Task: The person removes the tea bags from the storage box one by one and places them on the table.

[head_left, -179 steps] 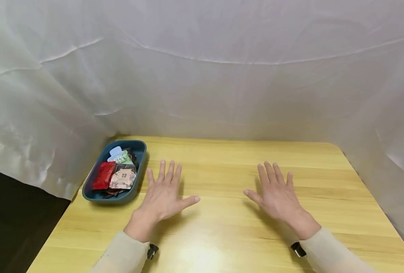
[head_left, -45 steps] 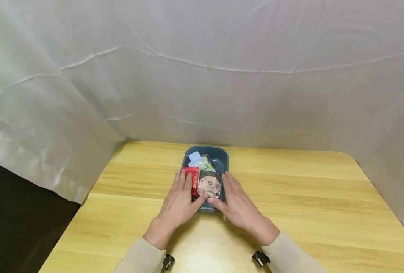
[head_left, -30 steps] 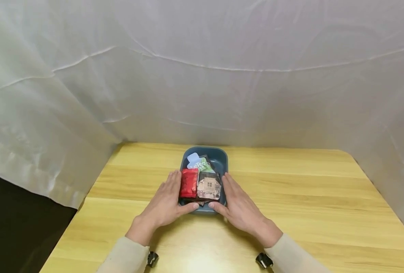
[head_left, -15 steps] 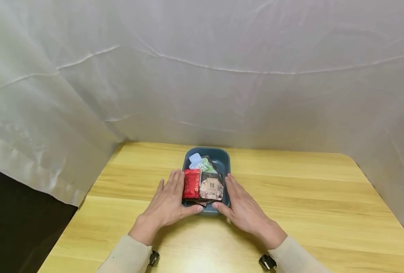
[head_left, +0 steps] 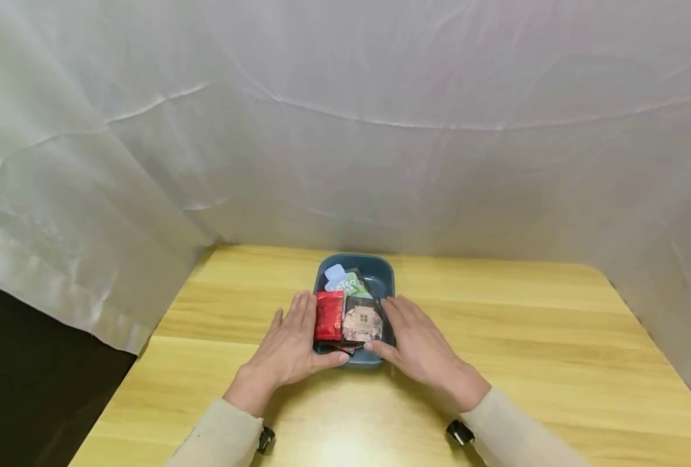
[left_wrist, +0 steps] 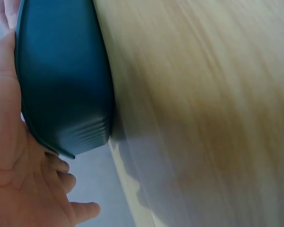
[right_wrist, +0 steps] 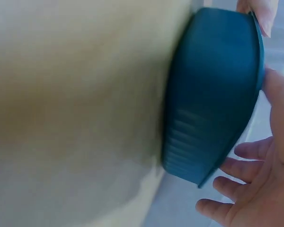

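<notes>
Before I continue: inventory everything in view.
Wood-grain table: 1, yellow, centre.
Draped fabric: count unclear, pale grey, behind and beside table.
Rounded rectangular plastic container: 1, dark blue, on table.
Rectangular foil packet: 1, red, container's near left.
Square patterned packet: 1, black-beige, container's near right.
Printed packet: 1, green, pale blue, behind them.
Lower packets: count unclear, dark, underneath.
Sleeves: 2, beige, forearms.
Wrist devices: 2, black, at cuffs.
Left grip: 1, bare, container's left rim.
Right grip: 1, bare, its right rim.

Tub (head_left: 374,265): blue, rounded oblong, ribbed walls; upright on table (head_left: 526,350), long axis 12 to 6 o'clock. Contents: green-and-blue packet (head_left: 346,281), 11 o'clock; red packet (head_left: 329,316), glossy, 9 o'clock; black packet (head_left: 363,319), floral panel, 5 o'clock; further packets (head_left: 349,349) partly hidden beneath.
</notes>
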